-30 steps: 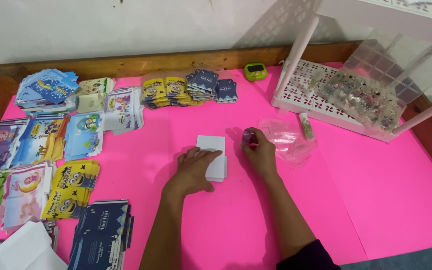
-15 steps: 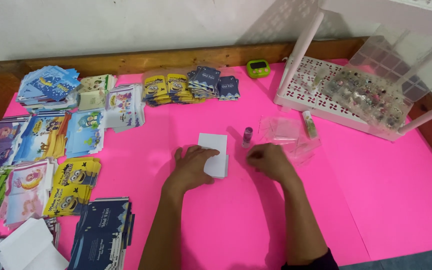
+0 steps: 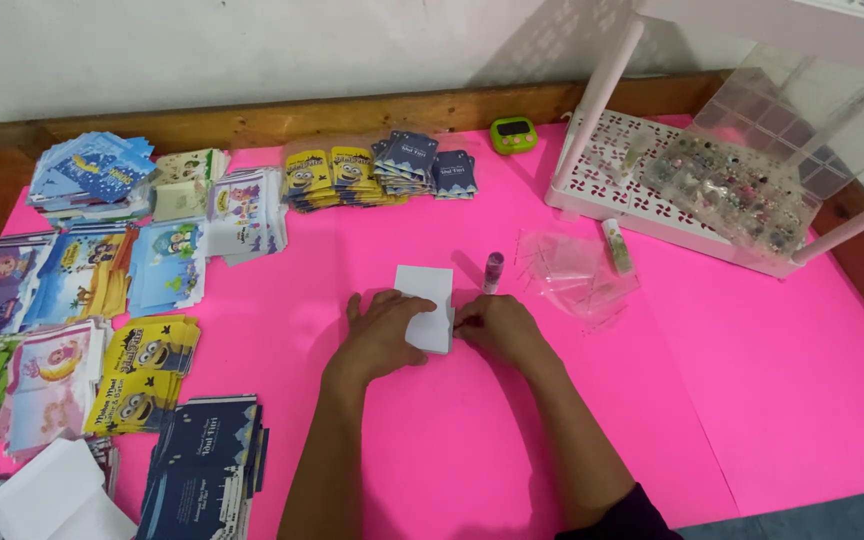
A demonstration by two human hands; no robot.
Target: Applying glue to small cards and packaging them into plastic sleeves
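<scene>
A small white folded paper (image 3: 426,298) lies on the pink table sheet (image 3: 652,400) in the middle. My left hand (image 3: 384,335) lies flat on its left lower part, fingers spread. My right hand (image 3: 497,327) touches the paper's right edge with its fingertips pinched together there. A small purple glue stick (image 3: 493,272) stands upright just beyond my right hand, apart from it.
Clear plastic sleeves (image 3: 577,268) lie right of the glue stick. A white perforated rack (image 3: 612,190) with a clear bead box (image 3: 742,190) stands at the back right. Stacks of printed cartoon envelopes (image 3: 142,360) fill the left side, with more envelopes (image 3: 377,172) at the back. A green timer (image 3: 513,130) sits by the wooden rim.
My right hand set the glue stick upright on the table, let go of it and moved left to the white paper's edge. My left hand stayed on the paper.
</scene>
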